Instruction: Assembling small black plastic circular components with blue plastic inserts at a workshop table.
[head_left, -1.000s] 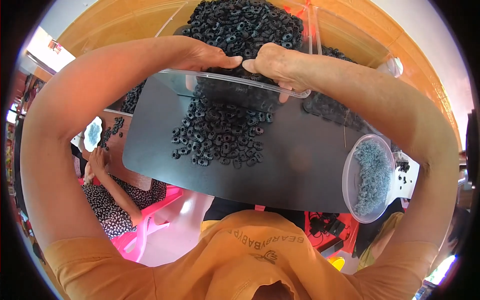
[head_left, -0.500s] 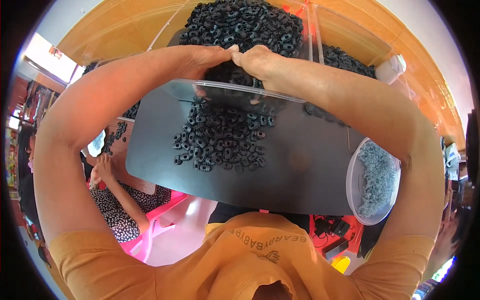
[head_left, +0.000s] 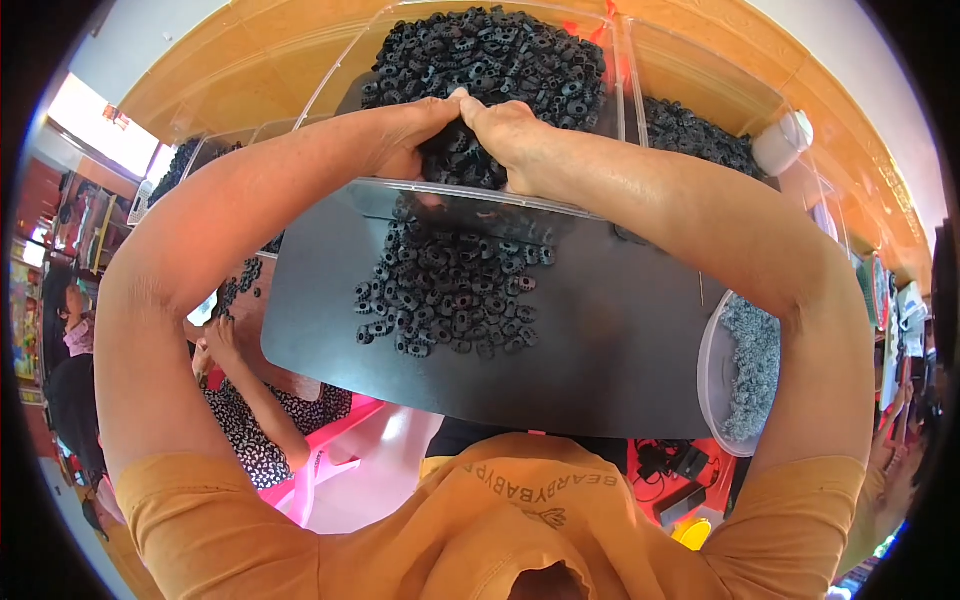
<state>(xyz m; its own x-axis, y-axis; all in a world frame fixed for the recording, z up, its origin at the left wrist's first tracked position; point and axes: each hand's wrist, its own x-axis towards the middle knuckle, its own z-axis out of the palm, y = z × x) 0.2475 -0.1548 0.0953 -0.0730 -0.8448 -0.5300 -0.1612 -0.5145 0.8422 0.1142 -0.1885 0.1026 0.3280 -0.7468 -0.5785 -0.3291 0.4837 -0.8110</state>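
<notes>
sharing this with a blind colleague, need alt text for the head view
A person's left hand and right hand meet around small black pieces in a clear bin. More black pieces lie on a dark table, with a bowl of blue-grey bits at the right.

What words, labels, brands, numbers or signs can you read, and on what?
Orange shirt: arc of dark lettering by a small emblem; legible, but I won't copy it.
Coloured background items, left edge: too small and blurred to read.
Black parts, clear bin, white container: no lettering I can make out.
</notes>
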